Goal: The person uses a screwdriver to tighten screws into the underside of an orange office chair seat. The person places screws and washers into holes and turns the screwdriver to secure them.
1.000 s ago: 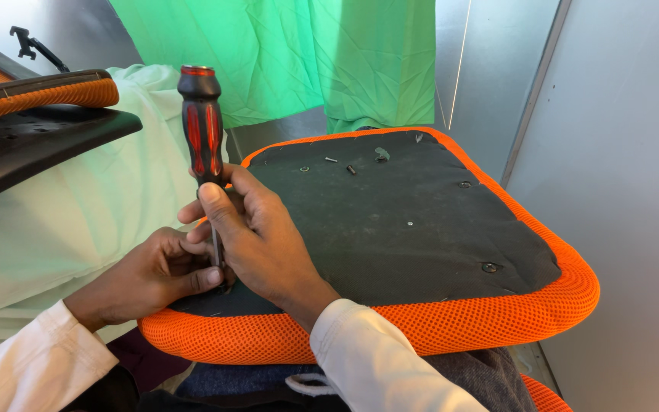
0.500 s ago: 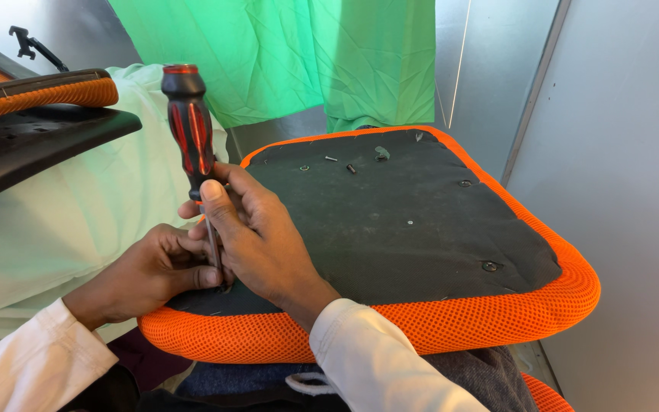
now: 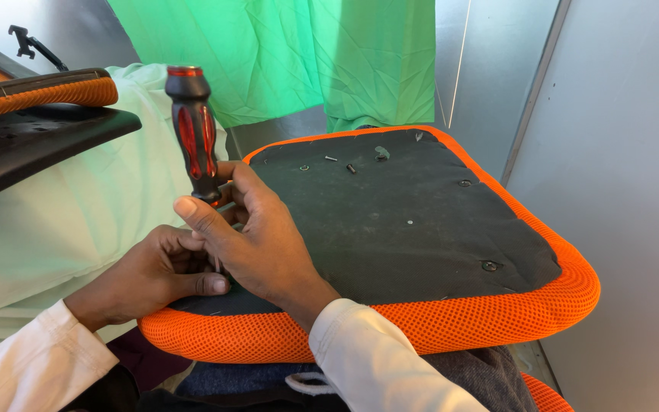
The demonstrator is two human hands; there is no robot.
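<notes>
This looks like a small assembly or repair workshop for office chairs. An orange mesh seat cushion [image 3: 390, 229] lies upside down, its black underside up, with loose screws [image 3: 345, 163] near its far edge. Another chair part [image 3: 32, 122] with orange mesh sits at the left. Plain grey metal wall panels [image 3: 619, 152] and a hanging green cloth [image 3: 306, 53] close in the space.

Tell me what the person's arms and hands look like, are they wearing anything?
Both arms wear long white sleeves, the left sleeve and the right sleeve, ending at the wrists. The left hand and right hand are bare: no gloves, rings or watch that I can see.
</notes>
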